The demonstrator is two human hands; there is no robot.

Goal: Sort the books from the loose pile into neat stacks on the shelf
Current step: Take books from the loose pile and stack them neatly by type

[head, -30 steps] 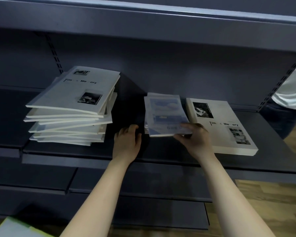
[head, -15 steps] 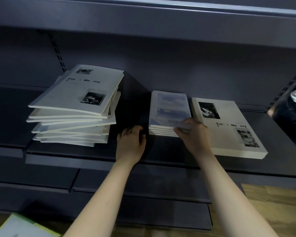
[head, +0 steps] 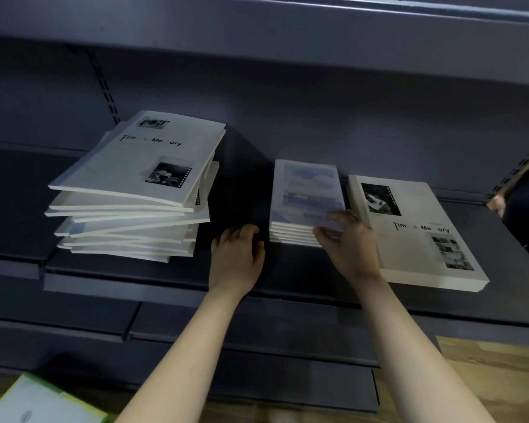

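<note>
Step in hand: seating a book on the middle stack. My right hand holds the top blue book at its near right corner, fingers curled over the cover; the thumb is hidden under the hand and the fingertips are blurred, so I cannot tell how firm the pinch is. That book lies flat on the blue stack, edges roughly in line with those beneath. My left hand rests on the shelf just left of the blue stack, fingers loosely curled, grasping nothing; whether the fingertips touch the stack's side I cannot tell. The white stack sits just right of the blue one, squared, title side up. The loose pile stands well to the left on the same shelf, fanned and skewed, a white title on top with blue covers showing lower down. Judgement: the task is early to midway, as most books are in the pile. Next move calls for letting go of the blue book, tapping the stack square between both hands if it needs it, then reaching left for the pile's top book, which by its cover belongs on the white stack. Risk: the pile overhangs on its far side and may slide if I pull from below. A green-edged book lies low at near left, off the shelf.
</note>
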